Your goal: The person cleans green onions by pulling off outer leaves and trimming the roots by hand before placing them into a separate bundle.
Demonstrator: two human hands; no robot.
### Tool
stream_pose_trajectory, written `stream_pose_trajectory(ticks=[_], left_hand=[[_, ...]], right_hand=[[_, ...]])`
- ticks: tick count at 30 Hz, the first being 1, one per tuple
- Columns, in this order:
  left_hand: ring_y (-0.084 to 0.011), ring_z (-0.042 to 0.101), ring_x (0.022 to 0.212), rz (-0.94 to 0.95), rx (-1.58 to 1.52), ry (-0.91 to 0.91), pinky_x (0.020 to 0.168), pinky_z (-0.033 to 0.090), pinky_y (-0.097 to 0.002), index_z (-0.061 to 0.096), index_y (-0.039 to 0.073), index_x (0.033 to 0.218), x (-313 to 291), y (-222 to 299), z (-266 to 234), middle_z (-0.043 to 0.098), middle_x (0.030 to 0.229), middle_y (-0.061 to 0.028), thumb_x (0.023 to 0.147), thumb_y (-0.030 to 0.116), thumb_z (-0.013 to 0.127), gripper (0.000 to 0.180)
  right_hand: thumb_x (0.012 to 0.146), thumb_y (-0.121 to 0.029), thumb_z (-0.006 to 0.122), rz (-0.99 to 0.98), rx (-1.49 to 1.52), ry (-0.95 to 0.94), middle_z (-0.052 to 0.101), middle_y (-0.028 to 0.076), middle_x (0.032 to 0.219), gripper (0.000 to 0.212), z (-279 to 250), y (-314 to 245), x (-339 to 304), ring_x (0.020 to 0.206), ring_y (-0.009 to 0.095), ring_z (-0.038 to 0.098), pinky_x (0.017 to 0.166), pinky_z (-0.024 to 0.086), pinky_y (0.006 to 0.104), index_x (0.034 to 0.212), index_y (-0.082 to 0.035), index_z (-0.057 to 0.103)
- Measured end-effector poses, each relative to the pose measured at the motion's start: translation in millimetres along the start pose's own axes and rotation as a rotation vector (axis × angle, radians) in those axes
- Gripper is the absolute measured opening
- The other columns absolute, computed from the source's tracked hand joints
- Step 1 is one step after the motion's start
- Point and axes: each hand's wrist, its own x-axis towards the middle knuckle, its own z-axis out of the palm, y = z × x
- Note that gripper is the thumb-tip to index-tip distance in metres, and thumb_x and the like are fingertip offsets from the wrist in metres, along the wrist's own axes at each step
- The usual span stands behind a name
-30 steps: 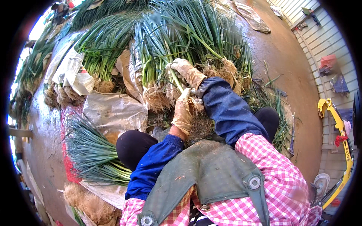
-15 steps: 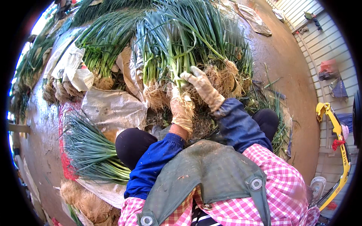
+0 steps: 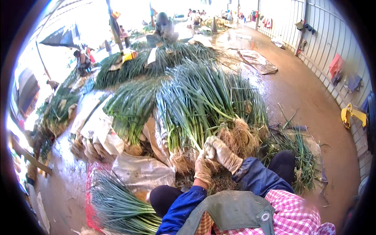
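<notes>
My left hand [image 3: 203, 171], in a soiled pale glove, is closed around the white base of a green onion [image 3: 198, 143], whose leaves lean away from me. Against it, my right hand [image 3: 225, 154], gloved too, has its fingers curled in at the stalk just above the left hand; the pinch itself is partly hidden. Right in front of both hands stands a thick heap of green onions [image 3: 192, 98] with leaves pointing away. Shaggy tan roots [image 3: 239, 135] hang beside my right hand. At my left knee lies a separate bundle of green onions [image 3: 117, 201].
A pale sack [image 3: 143, 170] lies left of my hands over red netting [image 3: 91, 196]. Loose leaves [image 3: 295, 156] litter the ground at right. More green onions [image 3: 133, 102] are heaped beyond. Wet brown floor [image 3: 297, 92] runs along a ribbed wall [image 3: 333, 35]. People [image 3: 162, 27] are farther off.
The view has tilted upward, bringing the far heaps and people into sight. My right hand's raised fingers have curled in, and the two hands are now closer together at the stalk.
</notes>
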Motion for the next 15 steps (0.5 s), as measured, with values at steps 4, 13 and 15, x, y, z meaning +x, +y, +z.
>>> stream_pose_trajectory(ticks=[4,13,15], left_hand=[[-0.0271,0.064,0.085,0.05,-0.06,0.056,0.081,0.053,-0.0436,0.062,0.005,0.106,7.8,-6.6,-14.8,0.065,0.096,-0.0097,0.092,0.024,0.053,0.025],[-0.0191,0.058,0.072,0.22,-0.254,-0.387,0.066,0.05,-0.0336,0.059,0.005,0.089,41.6,33.4,-82.0,0.059,0.079,-0.0064,0.095,0.023,0.044,0.024],[-0.022,0.062,0.081,0.702,0.503,-0.273,0.069,0.052,-0.0317,0.057,0.003,0.102,36.5,28.4,-58.8,0.063,0.095,-0.0118,0.097,0.022,0.046,0.023]], right_hand=[[0.096,-0.019,0.054,0.202,0.218,0.251,0.061,0.003,0.075,0.013,-1.5,13.4,-14.3,0.06,0.011,0.056,0.051,0.047,0.0222,0.091,-0.008,0.058],[0.095,-0.024,0.052,0.215,-0.025,0.165,0.05,-0.002,0.069,0.018,53.4,-86.3,-106.7,0.054,0.008,0.045,0.051,0.041,0.0225,0.086,-0.009,0.055],[0.094,-0.027,0.055,0.095,-0.206,0.326,0.05,-0.002,0.071,0.02,37.2,-145.8,-138.4,0.056,0.006,0.044,0.051,0.039,0.0203,0.084,-0.009,0.055]])
